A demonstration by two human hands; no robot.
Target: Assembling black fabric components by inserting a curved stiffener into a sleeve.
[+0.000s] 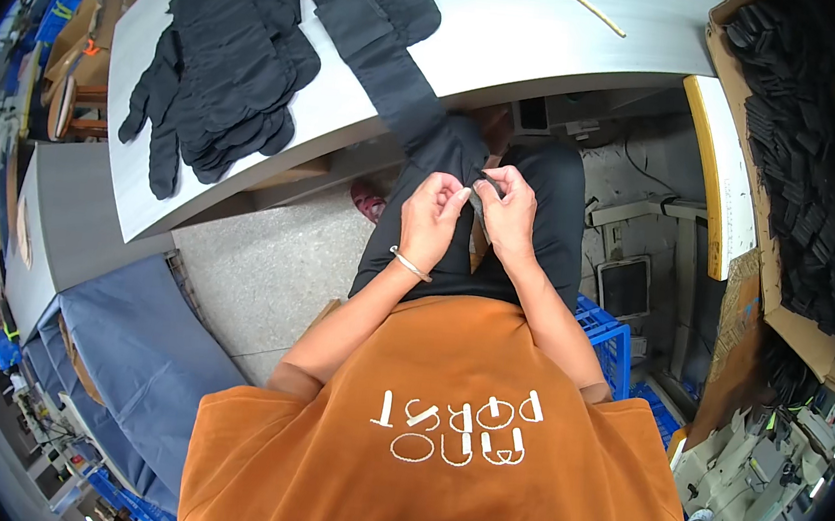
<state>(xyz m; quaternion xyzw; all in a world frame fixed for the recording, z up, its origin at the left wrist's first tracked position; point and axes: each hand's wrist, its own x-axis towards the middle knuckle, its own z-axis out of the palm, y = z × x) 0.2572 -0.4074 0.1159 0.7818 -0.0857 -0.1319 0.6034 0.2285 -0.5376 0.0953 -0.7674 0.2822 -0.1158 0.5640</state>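
Observation:
My left hand (432, 214) and my right hand (509, 207) meet over my lap, both pinching the end of a long black fabric piece (409, 84). That piece hangs down from the grey table (519, 39) edge to my hands. A small grey bit of the fabric shows between my fingertips. A thin bracelet sits on my left wrist. On the table's left part lies a stack of black cut fabric pieces (226, 61), fanned out.
A thin stick-like tool (583, 2) lies at the table's far side. A cardboard box of black strips (800, 147) stands at the right. Blue crates (611, 339) sit by my right knee. A blue cloth covers something (128, 343) at lower left.

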